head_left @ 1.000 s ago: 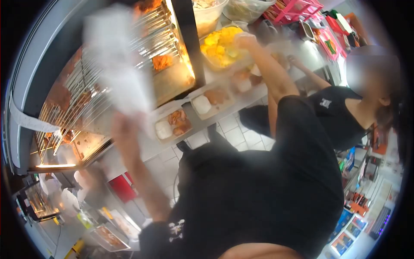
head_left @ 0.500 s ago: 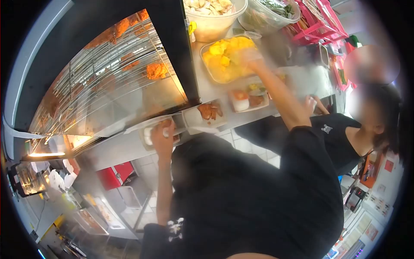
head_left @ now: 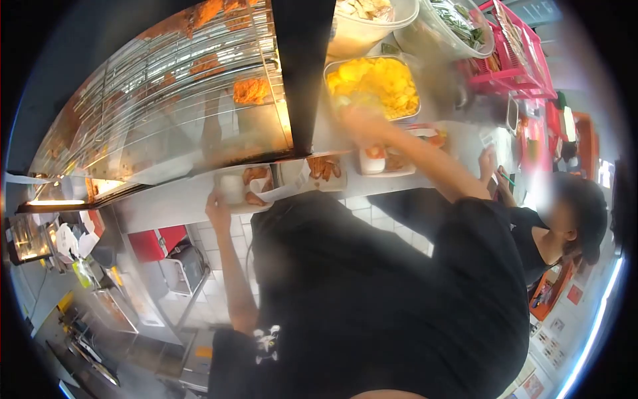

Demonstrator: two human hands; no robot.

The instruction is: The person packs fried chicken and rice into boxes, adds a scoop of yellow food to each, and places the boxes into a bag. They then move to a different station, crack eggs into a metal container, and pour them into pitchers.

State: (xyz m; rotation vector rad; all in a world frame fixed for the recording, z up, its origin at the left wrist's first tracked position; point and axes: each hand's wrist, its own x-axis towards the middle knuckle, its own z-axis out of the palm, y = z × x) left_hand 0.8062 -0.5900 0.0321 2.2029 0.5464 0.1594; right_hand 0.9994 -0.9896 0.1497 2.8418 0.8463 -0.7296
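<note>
My left hand (head_left: 218,207) is at the left edge of a food box (head_left: 269,205), its fingers closed on the rim. That box holds a white mound and brown meat pieces. My right hand (head_left: 362,120) is smeared by motion at the lower left edge of a tray of yellow food (head_left: 382,81); its fingers cannot be made out. Between the hands lie a second box with sliced brown meat (head_left: 324,169) and a third with meat and a white-and-orange item (head_left: 376,157). A pale strip (head_left: 286,188) crosses the first two boxes.
A wire-racked display case (head_left: 166,100) with orange fried pieces stands at upper left, its dark post (head_left: 302,73) beside the yellow tray. Large tubs (head_left: 362,30) and a pink basket (head_left: 515,60) stand at the back. A co-worker (head_left: 565,219) is at the right.
My left hand has moved from over the first box to its left edge. My right hand has moved left and down across the yellow tray. The view has shifted slightly.
</note>
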